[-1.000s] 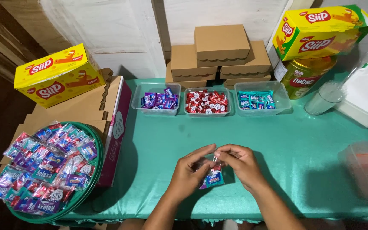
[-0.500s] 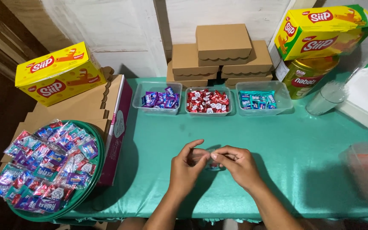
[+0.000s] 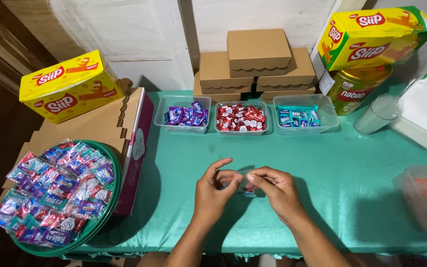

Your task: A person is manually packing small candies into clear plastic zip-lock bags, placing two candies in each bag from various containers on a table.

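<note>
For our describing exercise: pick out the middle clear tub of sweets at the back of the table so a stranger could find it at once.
Start at the green tablecloth and look to its far edge, below the stacked brown cardboard boxes. Three clear plastic tubs stand there in a row. The middle tub holds red-wrapped sweets, unlike the purple tub to its left and the blue tub to its right.

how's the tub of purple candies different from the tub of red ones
The purple candy tub stands at the left end of the row of tubs, while the red candy tub stands in the middle. The purple candy tub shows bare floor around a loose pile; the red candy tub is covered nearly wall to wall. Both are clear rectangular plastic tubs without lids, holding small wrapped candies on the green tablecloth, in front of the brown cardboard boxes.
</note>
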